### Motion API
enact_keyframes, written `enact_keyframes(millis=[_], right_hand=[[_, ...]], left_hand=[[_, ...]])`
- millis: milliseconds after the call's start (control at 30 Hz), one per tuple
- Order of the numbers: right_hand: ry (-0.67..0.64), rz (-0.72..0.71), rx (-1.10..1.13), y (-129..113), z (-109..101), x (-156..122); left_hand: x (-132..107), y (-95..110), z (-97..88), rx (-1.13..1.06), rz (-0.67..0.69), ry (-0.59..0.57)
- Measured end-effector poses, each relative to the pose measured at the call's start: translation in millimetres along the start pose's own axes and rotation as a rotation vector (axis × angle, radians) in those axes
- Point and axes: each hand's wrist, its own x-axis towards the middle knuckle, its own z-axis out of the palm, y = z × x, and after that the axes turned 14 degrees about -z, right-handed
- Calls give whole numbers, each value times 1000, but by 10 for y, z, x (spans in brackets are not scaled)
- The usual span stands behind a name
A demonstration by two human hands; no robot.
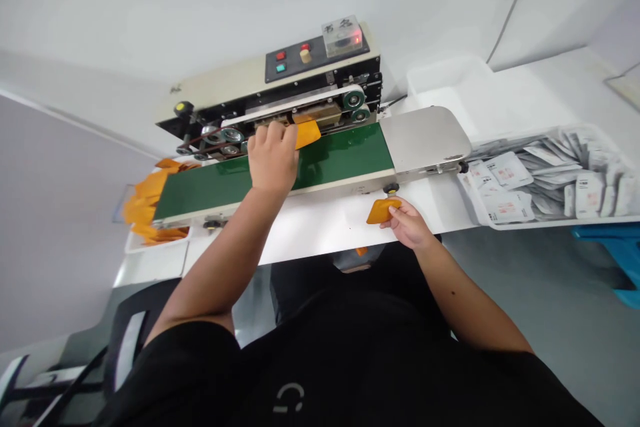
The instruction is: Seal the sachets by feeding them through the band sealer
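Observation:
A band sealing machine (225, 90) with a green conveyor belt (345, 157) stands in front of me. My left hand (273, 157) is over the belt, close against the sealing rollers, with its fingers curled down. An orange packet (307, 134) sticks out to the right from under these fingers, its far edge at the sealing bands; the grip itself is partly hidden. Lower right, by the table's front edge, my right hand (409, 225) pinches another orange packet (381, 211) between thumb and fingers, apart from the machine.
Left of the belt a white bin (131, 244) holds several orange packets (150, 197). On the right, a white bin (520, 223) is full of white printed packets (510, 170). A metal plate (425, 137) extends the belt's right end. A blue stool (607, 233) stands beyond the table.

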Motion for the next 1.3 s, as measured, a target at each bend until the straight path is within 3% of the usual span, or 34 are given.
enact_keyframes(millis=[100,167,300,433,533,700,833,933,1033,1167,1300], right_hand=[[53,6,-43,-7,69,-40],[115,20,-65,-3,165,-79],[224,61,-67,2,463,-199],[275,59,-59,-72,785,-321],[271,56,-63,-183,966,-393],[143,86,-113,-337,1148,-525],[64,63,-176,-368,1188,-586],[52,70,-197,-387,1157,-580],[23,78,-215,-453,1100,-556],[-180,230,-184,-592,1017,-525],[-270,312,-107,-642,886,-483]], left_hand=[[-474,-54,-179,-55,-7,47],[-848,-10,-233,-140,68,42],[-1474,188,-190,-334,174,-42],[-1771,332,-82,-428,177,-80],[-1839,374,-29,-479,211,-94],[-1846,396,16,-542,206,-83],[-1822,347,39,-576,225,6],[-1740,274,57,-623,347,57],[-1591,229,68,-671,505,-32],[-1420,276,52,-883,675,-132],[-1330,377,42,-1072,710,-201]])
